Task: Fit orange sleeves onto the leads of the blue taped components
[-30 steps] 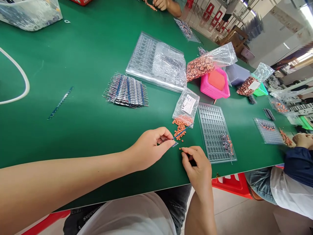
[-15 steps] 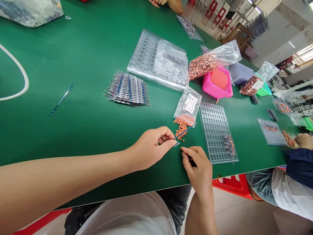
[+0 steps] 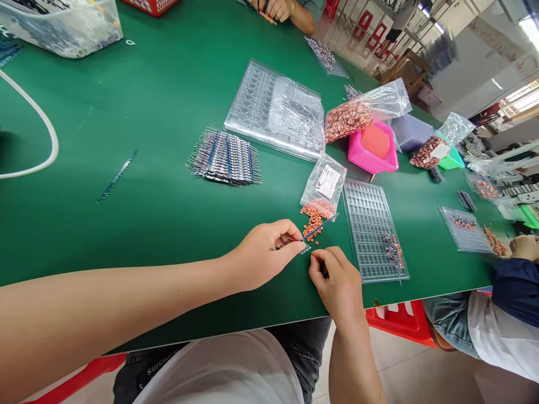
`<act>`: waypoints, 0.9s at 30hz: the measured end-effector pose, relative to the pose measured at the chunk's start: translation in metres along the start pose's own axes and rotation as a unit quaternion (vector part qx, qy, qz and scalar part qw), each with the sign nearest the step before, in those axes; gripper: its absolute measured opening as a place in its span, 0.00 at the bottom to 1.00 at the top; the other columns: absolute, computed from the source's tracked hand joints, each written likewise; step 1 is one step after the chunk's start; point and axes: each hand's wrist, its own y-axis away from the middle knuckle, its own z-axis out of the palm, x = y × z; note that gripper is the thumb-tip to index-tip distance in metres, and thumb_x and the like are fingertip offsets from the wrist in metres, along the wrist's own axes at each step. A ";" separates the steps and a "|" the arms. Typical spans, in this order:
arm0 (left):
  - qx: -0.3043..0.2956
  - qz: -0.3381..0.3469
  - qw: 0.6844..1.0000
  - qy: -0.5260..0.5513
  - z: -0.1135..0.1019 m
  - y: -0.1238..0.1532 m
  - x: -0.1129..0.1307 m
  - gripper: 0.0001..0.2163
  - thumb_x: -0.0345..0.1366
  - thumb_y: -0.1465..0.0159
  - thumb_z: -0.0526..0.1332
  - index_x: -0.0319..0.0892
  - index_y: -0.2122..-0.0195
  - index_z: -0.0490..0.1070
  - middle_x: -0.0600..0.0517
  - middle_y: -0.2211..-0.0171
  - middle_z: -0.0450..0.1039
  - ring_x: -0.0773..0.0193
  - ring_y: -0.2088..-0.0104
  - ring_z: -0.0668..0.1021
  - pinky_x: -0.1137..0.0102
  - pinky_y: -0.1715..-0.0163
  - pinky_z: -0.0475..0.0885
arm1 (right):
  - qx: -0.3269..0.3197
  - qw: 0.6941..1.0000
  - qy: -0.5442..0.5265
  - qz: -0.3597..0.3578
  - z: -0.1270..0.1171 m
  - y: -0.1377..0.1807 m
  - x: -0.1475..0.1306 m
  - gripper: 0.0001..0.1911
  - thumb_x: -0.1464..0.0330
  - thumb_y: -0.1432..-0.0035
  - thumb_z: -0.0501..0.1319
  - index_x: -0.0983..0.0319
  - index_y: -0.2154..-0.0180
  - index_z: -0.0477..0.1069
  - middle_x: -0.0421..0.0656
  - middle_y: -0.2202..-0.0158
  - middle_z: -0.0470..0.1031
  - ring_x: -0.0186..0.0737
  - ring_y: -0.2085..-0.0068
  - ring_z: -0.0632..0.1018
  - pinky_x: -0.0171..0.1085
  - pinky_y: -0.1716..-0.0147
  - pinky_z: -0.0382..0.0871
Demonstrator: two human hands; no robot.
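My left hand [image 3: 269, 252] is closed in a pinch on a blue-edged strip [image 3: 319, 227] of small parts with thin wire leads. The strip's far end sticks out over a pile of small orange rings [image 3: 311, 221], which spills from a labelled clear zip bag [image 3: 326, 182]. Just right of the strip's near end, my right hand [image 3: 337, 280] has thumb and forefinger pressed together; whatever they hold is too small or hidden to make out. A clear ribbed tray [image 3: 366, 224] lies beyond the right hand, with orange-tipped wired parts [image 3: 393, 251] at its near end.
A stack of taped wired strips [image 3: 227, 157] lies left of a large clear tray [image 3: 246, 106]. Behind are a pink basket [image 3: 373, 154] and a bag of copper-coloured rings [image 3: 349, 118]. A blue strip [image 3: 118, 177] lies far left. Co-workers' hands [image 3: 524, 247] show at right and at the top.
My right hand has turned and its fingers have curled in more; the orange ring seen at its fingertips no longer shows. The left hand keeps its pinch. The view has shifted slightly.
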 end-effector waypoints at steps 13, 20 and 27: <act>-0.125 0.036 0.989 0.064 0.010 0.022 0.001 0.04 0.37 0.33 0.59 0.43 0.64 0.69 0.45 0.50 0.80 0.54 0.45 0.79 0.60 0.44 0.70 | 0.150 0.877 -0.426 0.164 0.008 0.024 -0.007 0.05 0.68 0.37 0.63 0.59 0.67 0.74 0.38 0.71 0.69 0.31 0.75 0.67 0.31 0.78 0.61; -0.118 0.047 0.989 0.080 0.014 0.026 -0.001 0.03 0.35 0.32 0.58 0.44 0.64 0.68 0.44 0.49 0.81 0.54 0.40 0.76 0.59 0.41 0.70 | 0.145 0.898 -0.391 0.138 0.005 0.025 -0.013 0.04 0.71 0.36 0.62 0.58 0.65 0.74 0.39 0.67 0.72 0.32 0.69 0.72 0.31 0.73 0.66; -0.119 0.049 0.990 0.060 0.016 0.029 -0.003 0.04 0.35 0.32 0.58 0.44 0.64 0.69 0.45 0.53 0.82 0.54 0.38 0.74 0.60 0.41 0.70 | 0.164 0.923 -0.326 0.124 0.005 0.026 -0.020 0.05 0.73 0.36 0.61 0.57 0.63 0.74 0.38 0.68 0.73 0.33 0.68 0.74 0.30 0.72 0.68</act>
